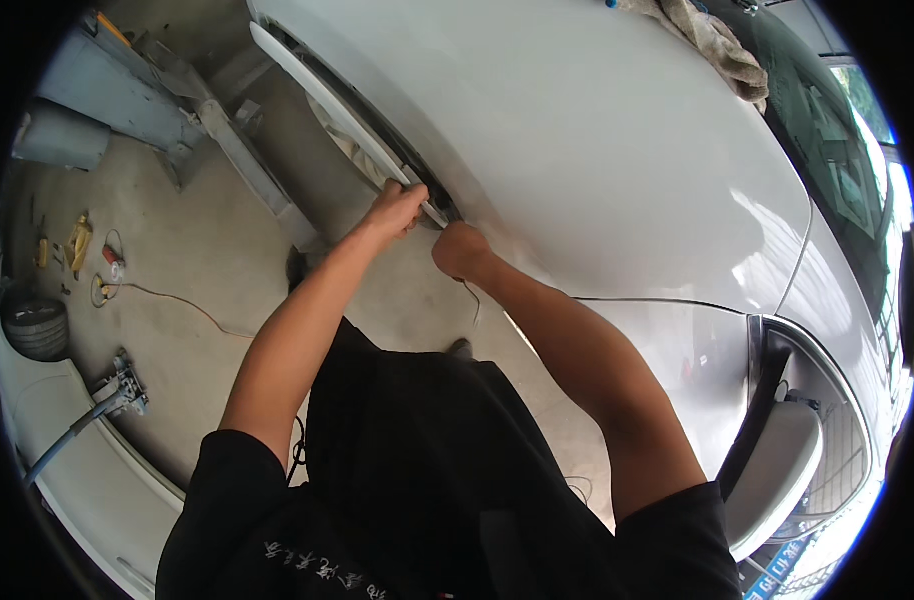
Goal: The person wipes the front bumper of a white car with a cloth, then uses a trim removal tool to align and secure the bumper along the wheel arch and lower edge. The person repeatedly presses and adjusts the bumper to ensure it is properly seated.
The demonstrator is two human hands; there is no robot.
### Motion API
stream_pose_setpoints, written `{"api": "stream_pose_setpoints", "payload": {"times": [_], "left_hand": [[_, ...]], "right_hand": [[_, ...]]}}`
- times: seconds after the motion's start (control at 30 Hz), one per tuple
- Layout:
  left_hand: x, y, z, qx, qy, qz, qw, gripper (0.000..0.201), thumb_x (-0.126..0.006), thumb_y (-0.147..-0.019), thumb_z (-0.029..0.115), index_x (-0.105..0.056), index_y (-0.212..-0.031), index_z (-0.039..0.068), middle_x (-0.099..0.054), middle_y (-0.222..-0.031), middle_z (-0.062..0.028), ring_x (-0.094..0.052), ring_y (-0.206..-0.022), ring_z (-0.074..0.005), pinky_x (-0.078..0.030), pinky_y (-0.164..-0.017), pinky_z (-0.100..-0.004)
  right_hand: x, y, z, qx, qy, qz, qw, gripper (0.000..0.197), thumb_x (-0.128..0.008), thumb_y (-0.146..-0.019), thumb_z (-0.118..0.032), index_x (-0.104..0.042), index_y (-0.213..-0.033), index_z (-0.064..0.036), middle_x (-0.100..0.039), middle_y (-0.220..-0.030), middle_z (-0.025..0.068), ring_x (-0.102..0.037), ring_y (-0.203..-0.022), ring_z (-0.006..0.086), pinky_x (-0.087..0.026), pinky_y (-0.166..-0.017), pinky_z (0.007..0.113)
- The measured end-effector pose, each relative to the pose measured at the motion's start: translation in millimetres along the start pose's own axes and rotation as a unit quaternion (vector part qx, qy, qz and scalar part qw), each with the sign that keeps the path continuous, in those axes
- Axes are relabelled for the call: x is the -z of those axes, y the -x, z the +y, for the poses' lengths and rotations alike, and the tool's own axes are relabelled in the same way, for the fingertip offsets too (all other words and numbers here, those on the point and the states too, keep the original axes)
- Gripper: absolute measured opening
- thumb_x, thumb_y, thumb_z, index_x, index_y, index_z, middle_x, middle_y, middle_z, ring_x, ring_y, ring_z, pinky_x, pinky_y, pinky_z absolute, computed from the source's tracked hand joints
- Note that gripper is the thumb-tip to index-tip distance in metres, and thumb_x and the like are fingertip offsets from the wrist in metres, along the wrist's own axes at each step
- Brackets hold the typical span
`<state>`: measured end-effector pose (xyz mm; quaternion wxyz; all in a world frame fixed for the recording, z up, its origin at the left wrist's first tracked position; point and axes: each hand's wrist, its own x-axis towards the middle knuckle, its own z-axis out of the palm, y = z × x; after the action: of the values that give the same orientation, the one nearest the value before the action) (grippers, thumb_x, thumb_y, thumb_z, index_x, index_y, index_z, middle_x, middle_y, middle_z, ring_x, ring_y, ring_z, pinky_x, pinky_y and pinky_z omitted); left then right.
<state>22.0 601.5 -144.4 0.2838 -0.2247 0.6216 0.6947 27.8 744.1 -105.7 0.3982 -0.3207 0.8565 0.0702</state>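
From my remote seat I see the left hand [402,207] curled over the white fender edge [327,97] beside the bonnet [577,150]; the right hand [462,250] hides its fingers, so I can't tell. Probably light, springy, slick: I'd pinch along its lip

Bright glare toward right edge

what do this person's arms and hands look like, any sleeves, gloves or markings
Both the left hand and the right hand are bare, with no gloves; no watch or band shows on either wrist. The person wears a black fabric short-sleeved shirt: its left sleeve and right sleeve leave the forearms uncovered. Pale lettering crosses the shirt's front.
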Motion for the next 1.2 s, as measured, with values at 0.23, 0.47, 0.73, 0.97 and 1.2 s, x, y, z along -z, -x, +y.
{"api": "stream_pose_setpoints", "payload": {"times": [0.23,0.47,0.73,0.97,1.2], "left_hand": [[-5,8,8,0.005,-0.002,0.001,1.0,0.024,-0.052,-0.079,0.027,-0.042,-0.089,0.007,-0.042,-0.066,0.0005,-0.036,-0.05,-0.0063,-0.023,-0.04,-0.0221],[-4,4,3,-0.025,-0.004,0.041,0.999,0.021,-0.051,-0.079,0.026,-0.043,-0.084,0.008,-0.042,-0.064,0.0008,-0.034,-0.048,-0.0059,-0.02,-0.038,-0.0214],[-5,8,6,-0.021,0.005,0.024,0.999,0.019,-0.05,-0.079,0.025,-0.043,-0.076,0.007,-0.04,-0.062,0.0012,-0.034,-0.049,-0.0058,-0.019,-0.038,-0.0216],[2,2,2,-0.011,-0.011,-0.012,1.0,0.02,-0.05,-0.079,0.027,-0.044,-0.079,0.008,-0.04,-0.063,0.0017,-0.034,-0.049,-0.0057,-0.02,-0.038,-0.021],[2,2,1,-0.028,0.003,-0.043,0.999,0.018,-0.049,-0.079,0.027,-0.044,-0.077,0.01,-0.038,-0.062,0.0037,-0.031,-0.047,-0.0044,-0.019,-0.038,-0.0204]], "right_hand": [[-19,1,-1,-0.154,-0.104,0.109,0.976,0.028,-0.05,-0.079,-0.011,-0.059,-0.1,0.005,-0.062,-0.101,0.0198,-0.062,-0.09,0.0318,-0.05,-0.077,0.038],[-23,3,-25,-0.324,-0.244,0.139,0.903,0.029,-0.043,-0.086,-0.012,-0.05,-0.109,0.0039,-0.062,-0.104,0.0193,-0.061,-0.096,0.0312,-0.051,-0.077,0.04],[-38,-10,8,-0.217,-0.688,0.091,0.686,0.01,-0.046,-0.082,-0.012,-0.05,-0.079,-0.0037,-0.054,-0.067,0.0115,-0.053,-0.05,0.0223,-0.042,-0.04,0.037],[-48,-26,-13,-0.192,-0.152,0.173,0.954,0.02,-0.052,-0.081,-0.011,-0.065,-0.091,-0.0008,-0.064,-0.098,0.0173,-0.065,-0.084,0.0294,-0.052,-0.069,0.035],[-27,6,-28,-0.317,-0.231,0.146,0.908,0.028,-0.043,-0.086,-0.014,-0.062,-0.101,-0.0008,-0.062,-0.107,0.0148,-0.06,-0.099,0.0285,-0.051,-0.079,0.037]]}}
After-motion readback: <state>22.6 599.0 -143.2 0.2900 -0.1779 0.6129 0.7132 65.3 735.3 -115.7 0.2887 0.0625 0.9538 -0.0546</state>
